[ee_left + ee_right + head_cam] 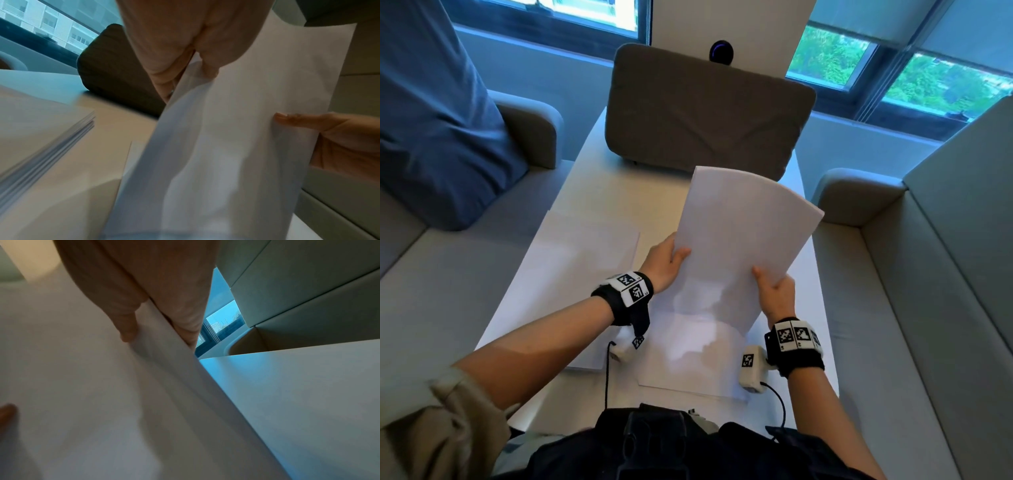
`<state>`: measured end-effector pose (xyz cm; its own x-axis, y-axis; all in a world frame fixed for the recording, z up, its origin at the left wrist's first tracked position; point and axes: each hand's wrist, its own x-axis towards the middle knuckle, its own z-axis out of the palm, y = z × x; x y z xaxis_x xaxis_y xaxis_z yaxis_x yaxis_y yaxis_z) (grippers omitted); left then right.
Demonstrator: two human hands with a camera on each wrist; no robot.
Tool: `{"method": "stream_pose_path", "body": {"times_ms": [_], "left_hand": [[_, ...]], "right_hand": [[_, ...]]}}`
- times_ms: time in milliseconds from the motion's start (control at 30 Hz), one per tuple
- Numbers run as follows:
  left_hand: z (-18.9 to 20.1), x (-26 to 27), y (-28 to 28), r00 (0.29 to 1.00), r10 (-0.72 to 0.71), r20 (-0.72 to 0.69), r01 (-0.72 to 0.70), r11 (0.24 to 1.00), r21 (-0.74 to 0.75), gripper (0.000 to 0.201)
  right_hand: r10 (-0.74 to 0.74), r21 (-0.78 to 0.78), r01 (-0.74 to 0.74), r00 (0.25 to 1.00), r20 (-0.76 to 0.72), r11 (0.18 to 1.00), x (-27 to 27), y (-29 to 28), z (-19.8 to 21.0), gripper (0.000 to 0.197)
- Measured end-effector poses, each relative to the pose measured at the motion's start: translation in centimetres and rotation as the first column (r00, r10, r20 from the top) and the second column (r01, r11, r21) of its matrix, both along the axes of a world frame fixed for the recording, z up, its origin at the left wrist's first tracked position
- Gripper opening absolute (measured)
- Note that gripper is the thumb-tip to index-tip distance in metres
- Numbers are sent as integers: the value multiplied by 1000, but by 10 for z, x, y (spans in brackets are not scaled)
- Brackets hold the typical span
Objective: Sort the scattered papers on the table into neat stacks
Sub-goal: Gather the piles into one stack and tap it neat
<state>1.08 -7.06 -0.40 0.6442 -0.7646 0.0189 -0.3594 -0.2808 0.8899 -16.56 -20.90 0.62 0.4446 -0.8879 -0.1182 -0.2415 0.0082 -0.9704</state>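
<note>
I hold a thick bundle of white paper (743, 246) lifted and tilted above the white table (592, 171), its top bowed. My left hand (666, 262) grips the bundle's left edge, thumb on the front. My right hand (774, 291) pinches the lower right edge, thumb on top. The left wrist view has the bundle (236, 129) with my left hand (185, 56) at its edge and the right hand's thumb (298, 121) on it. In the right wrist view the bundle (82, 386) fills the left and the right hand's fingers (185, 321) lie behind it. A flat stack (571, 274) lies at the left, more sheets (695, 359) under the bundle.
A brown cushion (705, 109) stands at the table's far end in front of a white panel (732, 27). Grey sofa seats (893, 308) flank the table on both sides, with a blue pillow (438, 113) at the left. Windows run along the back wall.
</note>
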Motion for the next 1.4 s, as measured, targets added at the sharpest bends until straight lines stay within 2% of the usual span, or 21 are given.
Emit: {"method": "stream_pose_path", "body": {"times_ms": [133, 200, 333, 400, 500, 633, 700, 800, 933, 1033, 1167, 1267, 1367, 1400], "left_hand": [[18, 15, 15, 993, 102, 60, -100, 995, -20, 35], [28, 29, 28, 984, 155, 83, -154, 988, -19, 33], [35, 60, 62, 965, 221, 138, -224, 975, 4, 27], [35, 75, 81, 956, 235, 176, -252, 964, 81, 31], [23, 99, 115, 954, 208, 214, -269, 912, 311, 39], [3, 114, 160, 963, 139, 231, -231, 866, 443, 17], [-6, 124, 182, 952, 158, 262, -266, 851, 453, 6], [-19, 141, 204, 930, 242, 276, -347, 826, 444, 10], [-38, 160, 219, 924, 291, 250, -375, 819, 435, 13], [-48, 168, 221, 914, 369, 169, -406, 825, 394, 14], [-60, 172, 218, 893, 443, 82, -438, 813, 384, 17], [-68, 174, 217, 876, 479, 56, -459, 791, 405, 25], [-75, 177, 218, 860, 510, 19, -472, 782, 407, 27], [-77, 177, 219, 856, 517, 15, -478, 779, 405, 27]], "right_hand": [[82, -15, -82, 997, 3, 997, 4, 7, 9, 14], [149, 30, -150, 988, 27, 988, 8, 16, 11, 4], [261, 93, -256, 963, -58, 962, 31, 41, -6, 29], [278, 87, -272, 957, -78, 959, 50, 56, -17, 21], [340, 98, -328, 929, -146, 940, 79, 80, -29, 22], [435, 63, -436, 853, -289, 898, 109, 108, -50, 21], [417, 64, -421, 846, -333, 905, 121, 120, -61, 33], [398, 140, -373, 836, -379, 917, 132, 134, -75, 41], [410, 234, -342, 826, -388, 910, 145, 149, -75, 30], [397, 248, -320, 830, -391, 914, 155, 158, -66, 24], [366, 229, -291, 815, -450, 929, 164, 162, -64, 6], [361, 209, -295, 783, -507, 932, 166, 161, -69, 16], [381, 195, -329, 743, -551, 924, 168, 162, -73, 8], [379, 177, -341, 728, -571, 923, 169, 161, -73, 14]]}}
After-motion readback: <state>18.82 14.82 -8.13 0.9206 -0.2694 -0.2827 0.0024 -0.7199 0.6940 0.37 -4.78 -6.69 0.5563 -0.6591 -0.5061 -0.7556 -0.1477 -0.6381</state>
